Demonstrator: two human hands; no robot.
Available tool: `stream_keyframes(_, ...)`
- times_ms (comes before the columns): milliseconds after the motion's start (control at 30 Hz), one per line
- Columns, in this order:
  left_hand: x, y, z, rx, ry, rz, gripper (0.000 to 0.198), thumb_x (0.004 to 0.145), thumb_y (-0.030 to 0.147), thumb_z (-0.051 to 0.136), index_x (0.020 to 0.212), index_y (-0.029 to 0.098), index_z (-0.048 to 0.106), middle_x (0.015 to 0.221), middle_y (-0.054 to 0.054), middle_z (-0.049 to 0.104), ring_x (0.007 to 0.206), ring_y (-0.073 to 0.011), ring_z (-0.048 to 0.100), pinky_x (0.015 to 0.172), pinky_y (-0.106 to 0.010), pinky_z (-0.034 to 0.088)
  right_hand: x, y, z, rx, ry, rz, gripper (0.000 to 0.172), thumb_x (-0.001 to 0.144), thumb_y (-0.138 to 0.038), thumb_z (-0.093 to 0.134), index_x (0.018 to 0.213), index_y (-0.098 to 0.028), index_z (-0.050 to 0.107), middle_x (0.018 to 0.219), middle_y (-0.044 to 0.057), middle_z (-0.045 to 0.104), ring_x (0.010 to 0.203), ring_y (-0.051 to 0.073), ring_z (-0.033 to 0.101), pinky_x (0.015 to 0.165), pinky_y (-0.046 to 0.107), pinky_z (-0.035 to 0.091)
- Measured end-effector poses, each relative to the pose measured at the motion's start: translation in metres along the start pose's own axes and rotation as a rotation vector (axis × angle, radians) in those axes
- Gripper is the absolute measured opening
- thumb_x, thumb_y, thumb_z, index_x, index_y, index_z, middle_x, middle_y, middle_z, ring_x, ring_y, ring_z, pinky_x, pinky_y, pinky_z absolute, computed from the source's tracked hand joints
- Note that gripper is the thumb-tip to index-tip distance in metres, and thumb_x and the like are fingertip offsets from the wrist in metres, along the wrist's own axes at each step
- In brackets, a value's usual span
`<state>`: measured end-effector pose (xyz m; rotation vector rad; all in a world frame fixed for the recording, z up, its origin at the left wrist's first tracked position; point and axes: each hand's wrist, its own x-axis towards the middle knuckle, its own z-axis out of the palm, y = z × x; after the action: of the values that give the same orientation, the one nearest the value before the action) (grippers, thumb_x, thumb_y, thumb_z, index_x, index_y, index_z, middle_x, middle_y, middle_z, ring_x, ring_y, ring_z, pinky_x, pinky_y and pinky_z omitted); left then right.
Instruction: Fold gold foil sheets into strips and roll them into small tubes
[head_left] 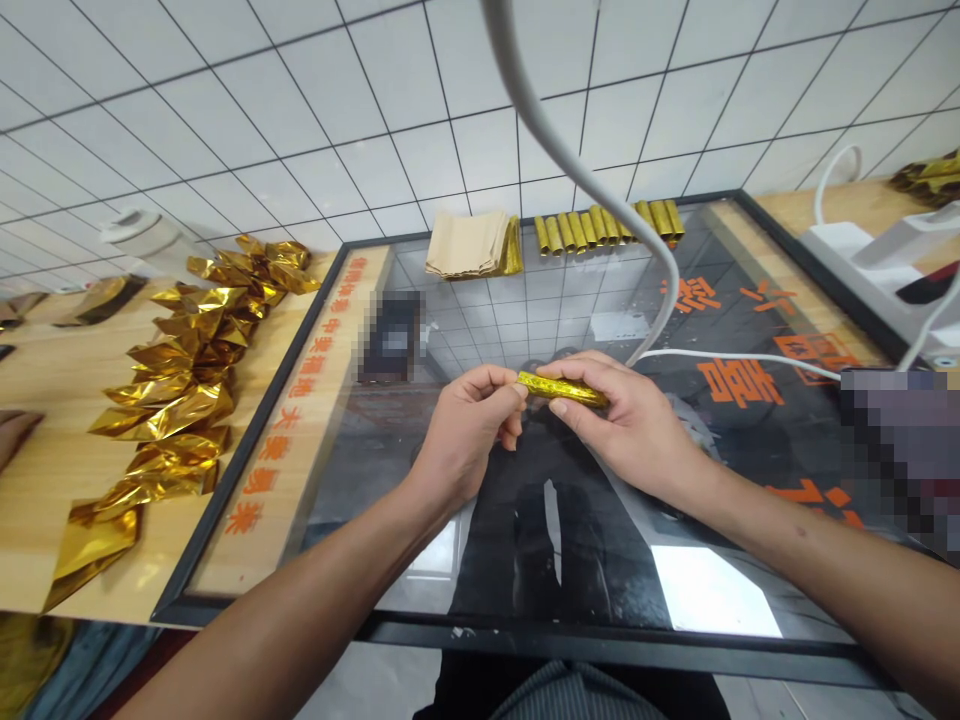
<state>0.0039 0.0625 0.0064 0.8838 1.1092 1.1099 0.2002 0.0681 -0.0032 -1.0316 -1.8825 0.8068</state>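
Note:
Over the middle of a glass-topped table (525, 300) both my hands hold one thin gold foil roll (562, 388). My left hand (465, 425) pinches its left end between thumb and fingers. My right hand (630, 420) wraps round the right part of the roll, fingers closed over it. At the far edge of the glass lies a row of several finished gold rolls (607, 225) side by side. A stack of tan paper sheets (469, 245) with gold edges lies left of that row.
A long heap of crumpled gold foil bags (187, 370) runs down the wooden strip on the left. A white cable (585, 170) hangs from above and curves across the glass. White devices (885, 250) sit at the right. Another person's fingertips (15, 430) show at the left edge.

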Motion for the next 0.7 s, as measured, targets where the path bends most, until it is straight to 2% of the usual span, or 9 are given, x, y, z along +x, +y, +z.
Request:
stream_keyframes(167,-0.0002,-0.0016,-0.0006,0.077,0.02,0.064,0.017,0.08,0.031,0.082,0.08,0.019,0.069,0.056,0.005,0.059,0.046,-0.0083,0.047,0.044,-0.02,0.04,-0.0009,0.0016,0.0017,0.066,0.0,0.08,0.029,0.098,-0.02,0.07,0.125,-0.029,0.075,0.119,0.002,0.081,0.107,0.026,0.076,0.098,0.043,0.057)
stream_keyframes(333,-0.0016,-0.0016,-0.0012,0.025,0.036,0.052,0.014,0.076,0.022,0.076,0.073,0.02,0.062,0.053,0.006,0.055,0.046,-0.0069,0.044,0.045,-0.019,0.036,-0.0024,-0.0017,0.0027,0.033,-0.02,0.015,0.032,0.099,-0.019,0.069,0.126,-0.032,0.076,0.123,0.002,0.081,0.114,0.027,0.075,0.102,0.046,0.057)
stream_keyframes(433,-0.0014,-0.0016,-0.0016,0.027,0.035,0.035,0.016,0.08,0.024,0.077,0.077,0.02,0.062,0.056,0.006,0.054,0.047,-0.007,0.046,0.045,-0.019,0.037,-0.0016,-0.0027,0.0019,0.053,-0.009,0.04,0.031,0.098,-0.02,0.071,0.126,-0.031,0.078,0.125,0.002,0.081,0.115,0.027,0.075,0.103,0.046,0.058)
stream_keyframes(500,-0.0007,-0.0018,-0.0024,0.049,0.047,0.087,0.017,0.081,0.026,0.08,0.089,0.021,0.067,0.07,0.005,0.062,0.051,-0.0072,0.051,0.045,-0.019,0.04,-0.0003,-0.002,0.0006,0.104,-0.005,0.112,0.029,0.096,-0.023,0.073,0.124,-0.029,0.078,0.121,0.003,0.083,0.108,0.027,0.077,0.098,0.044,0.06)
stream_keyframes(600,0.0005,-0.0017,-0.0044,0.081,0.039,0.194,0.03,0.081,0.023,0.083,0.108,0.023,0.071,0.095,0.001,0.071,0.064,-0.0089,0.062,0.052,-0.02,0.05,0.0022,-0.0002,-0.0015,0.242,-0.029,0.238,0.03,0.094,-0.029,0.076,0.124,-0.024,0.079,0.11,0.004,0.084,0.091,0.023,0.078,0.084,0.04,0.063)
stream_keyframes(700,0.001,-0.0013,-0.0064,0.118,-0.041,0.249,0.025,0.084,0.023,0.083,0.108,0.022,0.075,0.088,0.0,0.071,0.071,-0.0109,0.065,0.061,-0.022,0.057,0.0048,0.0005,-0.0027,0.403,-0.058,0.289,0.032,0.092,-0.034,0.08,0.122,-0.022,0.079,0.108,0.005,0.084,0.083,0.02,0.077,0.08,0.037,0.065)
